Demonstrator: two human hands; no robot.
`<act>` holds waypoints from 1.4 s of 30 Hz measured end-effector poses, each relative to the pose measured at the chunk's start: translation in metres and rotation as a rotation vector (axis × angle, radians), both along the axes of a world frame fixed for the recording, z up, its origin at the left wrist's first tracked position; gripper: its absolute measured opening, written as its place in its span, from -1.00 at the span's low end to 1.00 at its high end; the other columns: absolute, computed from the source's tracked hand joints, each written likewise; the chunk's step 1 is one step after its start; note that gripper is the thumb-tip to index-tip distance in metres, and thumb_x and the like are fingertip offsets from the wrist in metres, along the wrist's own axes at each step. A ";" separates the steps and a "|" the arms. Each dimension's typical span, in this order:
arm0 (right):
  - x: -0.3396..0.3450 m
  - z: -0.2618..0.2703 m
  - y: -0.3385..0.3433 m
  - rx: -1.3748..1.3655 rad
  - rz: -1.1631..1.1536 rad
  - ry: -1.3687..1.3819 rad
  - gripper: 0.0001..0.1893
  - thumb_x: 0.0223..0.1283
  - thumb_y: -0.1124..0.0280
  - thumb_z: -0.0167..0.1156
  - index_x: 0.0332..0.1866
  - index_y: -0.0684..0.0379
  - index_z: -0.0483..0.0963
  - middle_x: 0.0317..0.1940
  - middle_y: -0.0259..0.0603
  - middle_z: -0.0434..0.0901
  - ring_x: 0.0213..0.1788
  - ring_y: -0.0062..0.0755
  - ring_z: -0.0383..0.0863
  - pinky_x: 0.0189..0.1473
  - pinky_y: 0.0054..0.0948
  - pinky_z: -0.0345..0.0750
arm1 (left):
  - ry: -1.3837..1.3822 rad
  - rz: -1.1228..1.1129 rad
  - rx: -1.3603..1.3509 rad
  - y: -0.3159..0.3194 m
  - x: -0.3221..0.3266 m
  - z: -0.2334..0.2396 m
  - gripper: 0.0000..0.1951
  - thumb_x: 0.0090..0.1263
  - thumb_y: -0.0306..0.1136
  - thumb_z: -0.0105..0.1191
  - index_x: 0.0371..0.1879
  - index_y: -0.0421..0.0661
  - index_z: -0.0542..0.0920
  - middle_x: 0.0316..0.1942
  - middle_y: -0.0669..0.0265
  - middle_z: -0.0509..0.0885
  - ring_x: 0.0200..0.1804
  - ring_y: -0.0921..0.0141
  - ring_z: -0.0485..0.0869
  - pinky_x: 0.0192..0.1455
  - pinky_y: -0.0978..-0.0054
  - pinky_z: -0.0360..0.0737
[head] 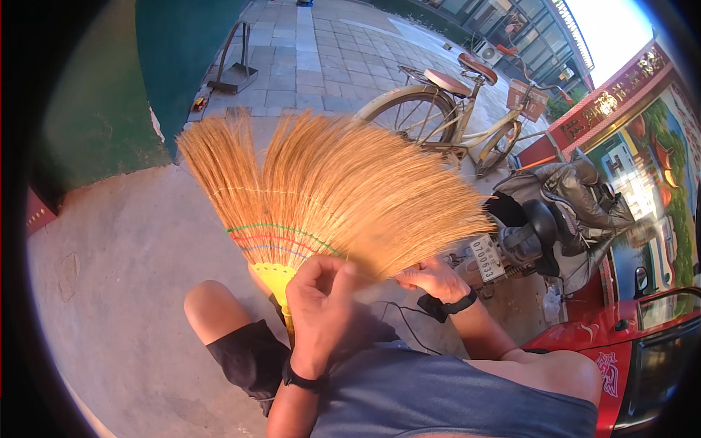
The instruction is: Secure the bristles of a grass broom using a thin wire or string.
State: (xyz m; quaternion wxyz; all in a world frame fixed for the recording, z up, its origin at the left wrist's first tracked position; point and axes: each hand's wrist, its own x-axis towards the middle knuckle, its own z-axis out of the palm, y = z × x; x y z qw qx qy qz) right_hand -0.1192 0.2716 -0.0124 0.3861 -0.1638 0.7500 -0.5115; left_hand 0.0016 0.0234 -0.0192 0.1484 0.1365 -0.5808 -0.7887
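Observation:
A straw broom (339, 186) with wide fanned bristles lies before me. Green, red and blue threads cross its lower bristles, and a thin pale stitch line runs higher up. Its yellow plastic collar (274, 279) narrows to a handle that passes behind my left wrist. My left hand (323, 301), partly blurred, is at the bristles just right of the collar, thumb and forefinger close together; whether it pinches a thread is unclear. My right hand (435, 279) grips the lower right edge of the bristles, some fingertips hidden behind them.
My bent knee (213, 306) is left of the broom. A dark cable (402, 312) hangs near my right wrist. Beyond stand a bicycle (460, 109), a motorcycle (531, 235) with a plate bearing writing, and a red vehicle (586, 328). A long-handled dustpan (235, 76) stands by the green wall (98, 109).

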 end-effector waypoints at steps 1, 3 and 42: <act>-0.006 -0.017 0.011 -0.152 -0.047 0.041 -0.44 0.60 0.14 0.37 0.51 0.24 0.54 0.24 -0.15 0.71 0.13 -0.42 0.66 0.15 -0.41 0.60 | 0.004 -0.004 0.003 0.000 -0.002 0.000 -0.83 0.67 -0.41 0.35 -0.12 -0.27 0.69 -0.30 0.34 0.80 -0.26 0.48 0.85 -0.15 0.56 0.72; -0.017 -0.030 0.019 -0.305 -0.089 0.079 -0.38 0.59 0.19 0.39 0.60 0.24 0.46 0.38 -0.07 0.67 0.28 -0.33 0.66 0.28 -0.35 0.62 | 0.000 0.006 0.084 -0.001 -0.005 0.000 -0.84 0.63 -0.40 0.37 -0.15 -0.25 0.73 -0.33 0.46 0.77 -0.27 0.65 0.69 -0.17 0.63 0.61; -0.022 0.015 -0.036 -0.008 -0.278 -0.059 -0.44 0.46 0.41 0.47 0.51 0.15 0.54 0.42 -0.13 0.67 0.42 -0.25 0.63 0.41 -0.21 0.64 | -0.047 -0.246 0.423 -0.030 0.002 0.019 -0.70 0.86 -0.13 0.05 0.02 -0.13 0.66 -0.56 0.39 0.59 -0.68 0.58 0.41 -0.66 0.62 0.29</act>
